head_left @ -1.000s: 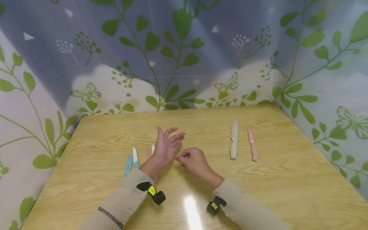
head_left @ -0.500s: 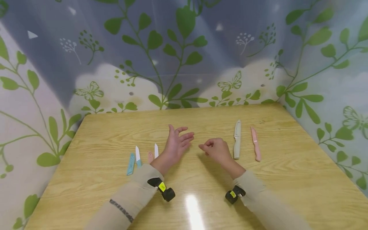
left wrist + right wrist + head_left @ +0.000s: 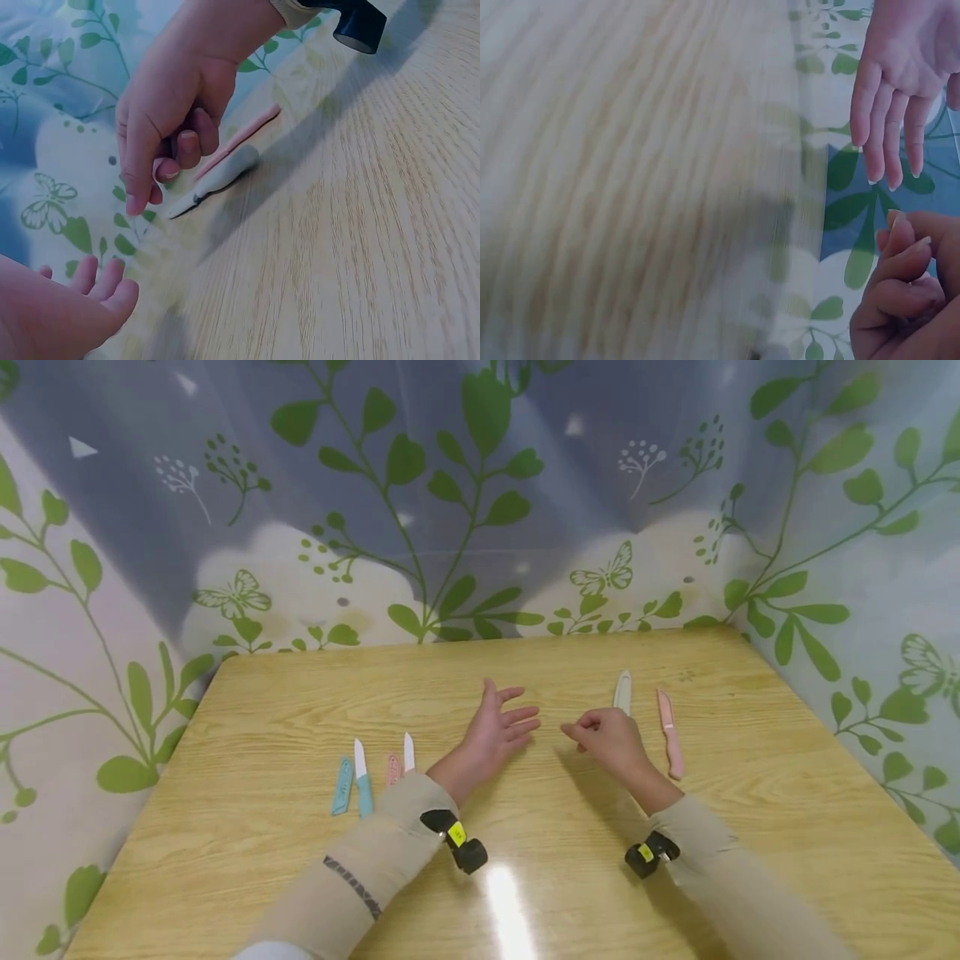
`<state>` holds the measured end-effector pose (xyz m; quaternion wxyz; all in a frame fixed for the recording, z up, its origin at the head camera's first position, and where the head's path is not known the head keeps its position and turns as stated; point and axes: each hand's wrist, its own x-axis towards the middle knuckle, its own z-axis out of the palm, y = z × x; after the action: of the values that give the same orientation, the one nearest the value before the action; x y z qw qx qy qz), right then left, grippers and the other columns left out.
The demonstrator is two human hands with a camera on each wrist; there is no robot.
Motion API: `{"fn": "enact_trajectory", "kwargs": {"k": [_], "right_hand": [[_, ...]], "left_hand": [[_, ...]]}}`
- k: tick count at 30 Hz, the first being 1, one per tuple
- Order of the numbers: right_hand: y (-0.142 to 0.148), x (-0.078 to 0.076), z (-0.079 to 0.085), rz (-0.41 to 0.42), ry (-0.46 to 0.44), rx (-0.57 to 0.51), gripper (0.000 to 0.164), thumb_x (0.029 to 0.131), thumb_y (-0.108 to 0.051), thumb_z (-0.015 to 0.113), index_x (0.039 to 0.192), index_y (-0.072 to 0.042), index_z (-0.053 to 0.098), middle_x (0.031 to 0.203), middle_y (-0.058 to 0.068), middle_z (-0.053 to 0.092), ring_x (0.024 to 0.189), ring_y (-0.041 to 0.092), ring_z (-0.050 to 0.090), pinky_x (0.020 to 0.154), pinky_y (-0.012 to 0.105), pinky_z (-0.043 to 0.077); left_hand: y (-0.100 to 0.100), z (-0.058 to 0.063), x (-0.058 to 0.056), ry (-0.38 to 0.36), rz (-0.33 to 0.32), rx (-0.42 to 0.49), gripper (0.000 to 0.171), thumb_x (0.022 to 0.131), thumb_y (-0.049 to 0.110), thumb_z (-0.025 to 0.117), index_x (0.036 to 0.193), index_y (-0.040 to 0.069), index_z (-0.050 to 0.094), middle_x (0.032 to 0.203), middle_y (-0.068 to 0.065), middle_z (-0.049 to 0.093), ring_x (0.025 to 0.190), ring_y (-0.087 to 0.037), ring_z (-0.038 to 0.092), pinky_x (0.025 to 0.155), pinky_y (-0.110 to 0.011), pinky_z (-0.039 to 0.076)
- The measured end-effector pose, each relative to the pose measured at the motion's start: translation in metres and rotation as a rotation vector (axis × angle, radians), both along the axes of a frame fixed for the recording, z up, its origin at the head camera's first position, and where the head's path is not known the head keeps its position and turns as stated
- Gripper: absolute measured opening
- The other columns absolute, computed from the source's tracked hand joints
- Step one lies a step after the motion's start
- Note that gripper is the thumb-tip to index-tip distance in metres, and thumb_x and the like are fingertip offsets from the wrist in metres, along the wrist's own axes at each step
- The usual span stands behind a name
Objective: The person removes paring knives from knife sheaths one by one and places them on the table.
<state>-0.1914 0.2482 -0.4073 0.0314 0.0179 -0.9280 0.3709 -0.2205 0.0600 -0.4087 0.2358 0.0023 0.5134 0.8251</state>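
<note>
My left hand [image 3: 497, 732] is held above the middle of the table, palm turned up and fingers spread, with nothing on it. To its right, my right hand [image 3: 611, 745] has its fingers curled and its thumb near the index finger; I see nothing between them. It hovers in front of the cream knife [image 3: 622, 692], whose handle is hidden behind it in the head view but shows in the left wrist view. Just right of that lies a pink knife [image 3: 669, 735]. Left of my left hand lie a blue-handled knife [image 3: 363, 781] with a white blade and a second white-bladed knife [image 3: 408, 752].
A blue sheath [image 3: 342, 787] lies beside the blue-handled knife, and a pink sheath [image 3: 393, 769] beside the other white blade, partly behind my left sleeve. The wooden table [image 3: 300, 693] ends against a leaf-patterned curtain [image 3: 480, 527]. Both wrists carry small black cameras.
Both hands have moved to the right, the right one farther, so it now covers the cream knife's handle. The blue-handled knife and pink sheath show more. All knives stay in place.
</note>
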Motion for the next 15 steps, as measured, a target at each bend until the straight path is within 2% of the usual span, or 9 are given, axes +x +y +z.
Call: {"fn": "enact_trajectory", "kwargs": {"k": [6,15], "right_hand": [[0.02,-0.003,-0.004,-0.038,-0.015,0.08,0.027,0.089,-0.025,0.066,0.078,-0.001,0.067,0.065,0.014,0.07,0.051,0.02,0.059,0.043,0.027,0.044],[0.049,-0.005,-0.007,-0.091,-0.069,0.128,0.029,0.091,-0.028,0.064,0.083,0.0,0.063,0.069,0.013,0.071,0.048,0.011,0.058,0.044,0.025,0.046]], "left_hand": [[0.019,-0.001,-0.006,-0.041,0.028,-0.015,0.07,0.099,0.06,0.02,0.142,0.007,0.036,0.14,-0.029,0.043,0.126,-0.042,0.043,0.11,-0.053,0.029],[0.033,-0.008,-0.013,-0.015,0.004,-0.069,0.065,0.102,0.054,0.022,0.142,0.005,0.036,0.138,-0.031,0.044,0.124,-0.043,0.044,0.108,-0.052,0.032]]}}
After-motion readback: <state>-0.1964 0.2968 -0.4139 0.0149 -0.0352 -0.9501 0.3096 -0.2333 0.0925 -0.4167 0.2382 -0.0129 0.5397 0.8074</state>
